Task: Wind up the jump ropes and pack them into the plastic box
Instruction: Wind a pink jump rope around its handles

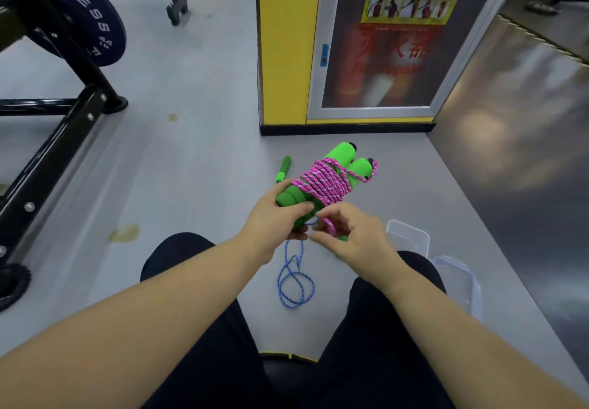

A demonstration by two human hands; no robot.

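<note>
a seated person holds a pink braided jump rope (pixel 322 182) wound round its two thick green foam handles (pixel 342 153) above the grey floor (pixel 191 185).
the left hand (pixel 274 222) grips the near ends of the paired handles, fingers and thumb curled round them, with the bundle tilted away and to the right. the right hand (pixel 355 235) pinches the loose pink end between thumb and forefinger, just beside the left thumb. below the hands a blue braided jump rope (pixel 294 281) lies in loose loops on the floor between the knees, and a slim green handle (pixel 283 168) lies beyond the left hand. the clear plastic box (pixel 411 236) sits on the floor just right of the right hand, its clear lid (pixel 459 278) beside it.
</note>
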